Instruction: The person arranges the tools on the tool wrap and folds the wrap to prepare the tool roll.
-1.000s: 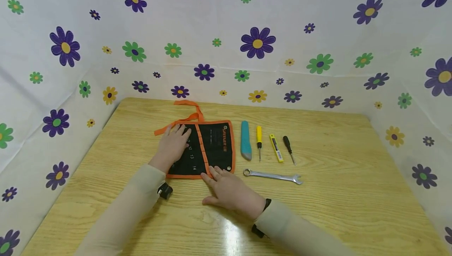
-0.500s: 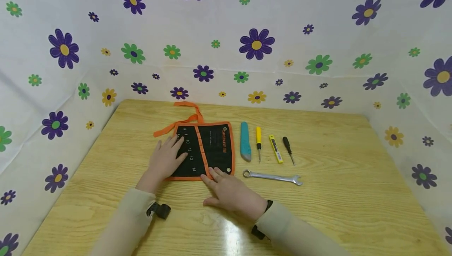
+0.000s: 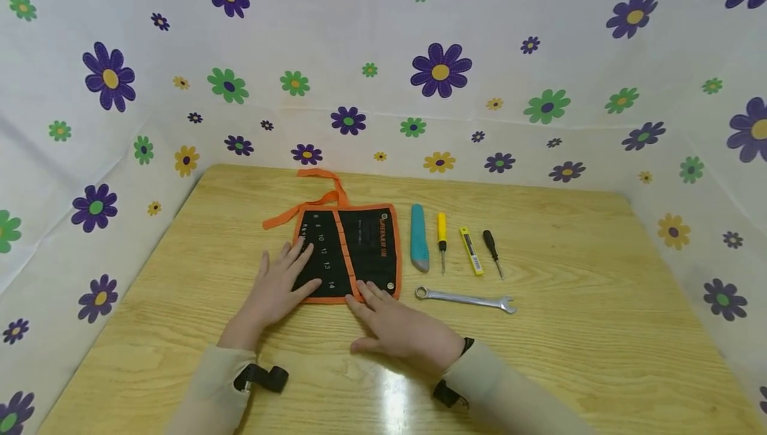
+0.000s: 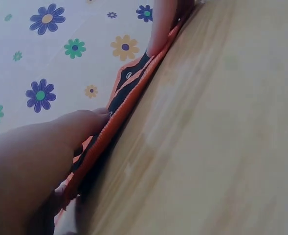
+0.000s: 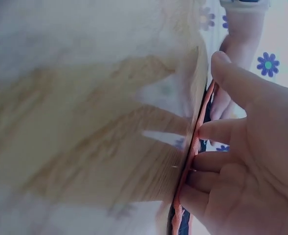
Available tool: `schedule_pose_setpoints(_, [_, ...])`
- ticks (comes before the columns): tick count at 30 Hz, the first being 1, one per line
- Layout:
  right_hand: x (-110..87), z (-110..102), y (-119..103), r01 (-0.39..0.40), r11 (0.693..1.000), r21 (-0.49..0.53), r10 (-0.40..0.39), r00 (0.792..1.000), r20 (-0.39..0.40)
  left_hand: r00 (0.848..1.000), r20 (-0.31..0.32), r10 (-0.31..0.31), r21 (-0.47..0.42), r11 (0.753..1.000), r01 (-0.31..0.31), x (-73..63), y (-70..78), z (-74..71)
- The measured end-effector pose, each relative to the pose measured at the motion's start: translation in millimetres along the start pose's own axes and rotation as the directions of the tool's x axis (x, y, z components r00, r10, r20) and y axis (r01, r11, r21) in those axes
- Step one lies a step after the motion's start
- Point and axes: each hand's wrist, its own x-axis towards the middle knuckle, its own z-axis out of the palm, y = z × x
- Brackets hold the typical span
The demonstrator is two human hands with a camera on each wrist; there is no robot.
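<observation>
A black fabric tool pouch (image 3: pixel 371 235) with orange trim and printed size numbers lies flat on the wooden table. My left hand (image 3: pixel 277 292) rests on its left edge with the fingers spread. In the left wrist view the left thumb (image 4: pixel 87 122) touches the pouch's orange border (image 4: pixel 129 105). At the lower right part of the pouch my right hand (image 3: pixel 401 328) lies with straight fingers pressing its front edge; the right wrist view shows those fingertips (image 5: pixel 195 198) on the orange trim. Orange ties (image 3: pixel 323 196) trail from the far side of the pouch.
To the right of the pouch lie a teal utility knife (image 3: pixel 418 238), a yellow screwdriver (image 3: pixel 442 235), a slim yellow case (image 3: pixel 471 252) and a black screwdriver (image 3: pixel 493 248). A combination wrench (image 3: pixel 464 298) lies in front of them. Flower-printed cloth (image 3: pixel 383 35) surrounds the table (image 3: pixel 575 355).
My left hand has slid from the pouch's upper left part back toward me, uncovering more printed numbers. My right hand stays at the front edge.
</observation>
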Motion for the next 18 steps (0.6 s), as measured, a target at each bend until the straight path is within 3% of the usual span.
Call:
schedule_pose_setpoints(8, [-3.6, -1.9, 12.5, 0.052, 0.995, 0.086, -0.052, 0.999, -0.004, 1.0, 0.026, -0.014, 0.019, 1.0, 0.014, -4.1, -2.3, 6.2])
schedule_pose_setpoints(13, [-8.8, -5.4, 19.9, 0.147, 0.987, 0.065, -0.142, 0.987, -0.075, 0.999, 0.028, -0.02, 0.03, 0.999, 0.019, -4.5, -0.7, 6.1])
schedule_pose_setpoints(18, [-11.5, -12.5, 30.5, 0.22, 0.975, 0.017, -0.212, 0.956, -0.202, 0.999, 0.033, -0.033, 0.029, 0.999, 0.032, -4.9, -2.0, 7.5])
